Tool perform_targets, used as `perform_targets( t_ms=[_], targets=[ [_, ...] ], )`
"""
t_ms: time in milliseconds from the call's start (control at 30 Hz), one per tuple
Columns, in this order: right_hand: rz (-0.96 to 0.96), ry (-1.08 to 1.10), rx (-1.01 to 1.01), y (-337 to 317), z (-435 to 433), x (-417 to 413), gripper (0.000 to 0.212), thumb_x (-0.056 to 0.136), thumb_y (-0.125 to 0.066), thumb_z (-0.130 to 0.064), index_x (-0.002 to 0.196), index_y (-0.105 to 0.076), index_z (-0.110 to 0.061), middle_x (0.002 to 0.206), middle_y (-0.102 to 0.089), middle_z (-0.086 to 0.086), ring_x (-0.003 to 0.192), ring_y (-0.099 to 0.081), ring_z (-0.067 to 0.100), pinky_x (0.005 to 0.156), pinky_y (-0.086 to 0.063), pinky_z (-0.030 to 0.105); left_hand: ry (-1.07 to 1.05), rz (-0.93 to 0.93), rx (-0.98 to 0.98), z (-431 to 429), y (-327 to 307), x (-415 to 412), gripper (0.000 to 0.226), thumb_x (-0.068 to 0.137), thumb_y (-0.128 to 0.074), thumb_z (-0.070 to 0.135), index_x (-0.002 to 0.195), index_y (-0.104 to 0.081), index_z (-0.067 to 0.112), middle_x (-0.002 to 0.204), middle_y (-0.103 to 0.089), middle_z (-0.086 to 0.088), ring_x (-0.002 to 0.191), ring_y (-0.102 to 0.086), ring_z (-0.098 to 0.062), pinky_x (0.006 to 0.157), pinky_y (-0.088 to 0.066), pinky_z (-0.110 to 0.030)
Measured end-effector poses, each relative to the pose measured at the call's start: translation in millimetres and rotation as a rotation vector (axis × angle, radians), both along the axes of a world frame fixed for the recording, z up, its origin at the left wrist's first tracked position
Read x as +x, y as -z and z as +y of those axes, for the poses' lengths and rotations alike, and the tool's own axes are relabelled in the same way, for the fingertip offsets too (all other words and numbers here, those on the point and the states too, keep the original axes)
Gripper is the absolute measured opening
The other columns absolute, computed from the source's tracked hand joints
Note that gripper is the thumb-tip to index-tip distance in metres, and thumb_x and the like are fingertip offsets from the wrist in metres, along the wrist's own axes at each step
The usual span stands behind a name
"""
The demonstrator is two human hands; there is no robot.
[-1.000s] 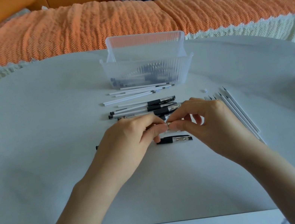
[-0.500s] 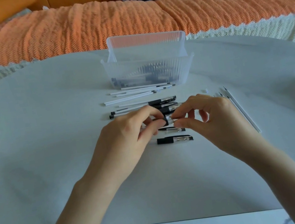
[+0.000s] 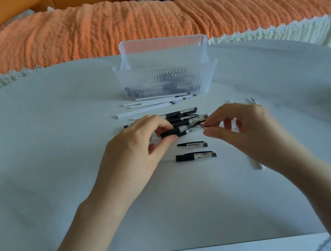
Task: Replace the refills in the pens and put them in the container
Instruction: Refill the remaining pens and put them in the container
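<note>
Pen (image 3: 180, 132): clear slim barrel, black grip

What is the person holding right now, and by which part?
A pen. The left hand holds it by its black rubber section, and the right hand pinches its tip end.

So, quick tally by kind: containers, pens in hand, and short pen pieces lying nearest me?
Clear container: 1
Pen held by the left hand: 1
Short black-and-clear pen pieces: 2
Total: 4
</note>
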State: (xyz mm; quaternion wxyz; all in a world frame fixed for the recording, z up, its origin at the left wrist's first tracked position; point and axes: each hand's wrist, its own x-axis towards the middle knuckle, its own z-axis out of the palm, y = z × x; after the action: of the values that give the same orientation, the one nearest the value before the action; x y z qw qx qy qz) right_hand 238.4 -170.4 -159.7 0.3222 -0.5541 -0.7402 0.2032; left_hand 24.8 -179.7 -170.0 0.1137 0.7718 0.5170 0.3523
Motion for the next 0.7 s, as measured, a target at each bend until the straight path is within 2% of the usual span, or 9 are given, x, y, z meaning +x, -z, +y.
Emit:
perform_targets(
  t_ms=[100, 200, 333, 400, 500, 600, 700],
  targets=[
    [-0.186, 0.013, 0.015, 5.7, 1.0, 0.9, 0.002, 0.08, -0.069, -0.031, 0.079, -0.068, -0.032, 0.07, -0.055, -0.021, 0.072, -0.05, 0.004, 0.064, -0.037, 0.018, -0.008, 0.01, -0.002, 0.7, 0.5, 0.2, 0.014, 0.082, -0.066, 0.038, 0.09, -0.061, 0.028, 0.089, -0.063, 0.019, 0.079, -0.052, -0.006, 0.062, -0.047, -0.028],
    [-0.252, -0.003, 0.041, 10.2, 2.1, -3.2, 0.004, 0.083, -0.068, -0.027, 0.084, -0.07, -0.025, 0.071, -0.051, -0.02, 0.07, -0.044, 0.004, 0.067, -0.038, 0.025, 0.005, 0.025, -0.029, 0.7, 1.7, 2.0, 0.018, 0.08, -0.057, 0.044, 0.089, -0.06, 0.03, 0.087, -0.063, 0.017, 0.073, -0.056, -0.007, 0.065, -0.051, -0.032],
    [-0.29, -0.021, 0.021, 12.8, 2.5, -9.0, 0.01, 0.086, -0.064, -0.027, 0.091, -0.072, -0.025, 0.076, -0.049, -0.017, 0.075, -0.04, 0.006, 0.069, -0.035, 0.025, 0.021, 0.049, -0.028, 0.0, 2.4, 4.0, 0.018, 0.08, -0.055, 0.046, 0.089, -0.06, 0.031, 0.087, -0.063, 0.019, 0.072, -0.058, -0.007, 0.065, -0.051, -0.032],
    [-0.27, -0.01, 0.013, 11.8, 3.3, -8.0, 0.014, 0.086, -0.064, -0.028, 0.096, -0.073, -0.024, 0.076, -0.05, -0.017, 0.073, -0.041, 0.005, 0.068, -0.033, 0.021, 0.013, 0.04, -0.023, 0.1, 2.4, 3.5, 0.017, 0.08, -0.056, 0.045, 0.089, -0.059, 0.031, 0.086, -0.062, 0.019, 0.072, -0.056, -0.006, 0.065, -0.051, -0.031],
    [-0.061, 0.025, -0.045, 3.1, 0.5, -7.6, 0.012, 0.083, -0.068, -0.025, 0.093, -0.073, -0.028, 0.07, -0.054, -0.02, 0.066, -0.045, 0.0, 0.063, -0.033, 0.009, 0.001, -0.008, -0.022, 0.5, 1.1, 3.3, 0.016, 0.08, -0.057, 0.044, 0.089, -0.059, 0.031, 0.086, -0.061, 0.021, 0.076, -0.055, -0.005, 0.065, -0.051, -0.033],
    [0.224, 0.032, -0.161, -4.1, -3.7, -12.0, 0.006, 0.08, -0.071, -0.025, 0.085, -0.073, -0.028, 0.063, -0.058, -0.025, 0.057, -0.045, -0.002, 0.056, -0.034, 0.006, 0.017, -0.039, -0.015, 0.5, -1.1, 5.3, 0.018, 0.081, -0.058, 0.043, 0.091, -0.06, 0.028, 0.085, -0.06, 0.022, 0.076, -0.054, -0.002, 0.065, -0.05, -0.032],
    [0.485, 0.044, -0.305, -3.2, -5.3, -19.0, 0.004, 0.078, -0.072, -0.025, 0.082, -0.074, -0.024, 0.067, -0.066, -0.016, 0.062, -0.049, 0.0, 0.054, -0.034, 0.006, 0.031, -0.05, -0.001, -0.2, -1.6, 6.9, 0.018, 0.081, -0.058, 0.042, 0.091, -0.059, 0.026, 0.084, -0.059, 0.023, 0.074, -0.053, 0.0, 0.065, -0.047, -0.029]
  ],
)
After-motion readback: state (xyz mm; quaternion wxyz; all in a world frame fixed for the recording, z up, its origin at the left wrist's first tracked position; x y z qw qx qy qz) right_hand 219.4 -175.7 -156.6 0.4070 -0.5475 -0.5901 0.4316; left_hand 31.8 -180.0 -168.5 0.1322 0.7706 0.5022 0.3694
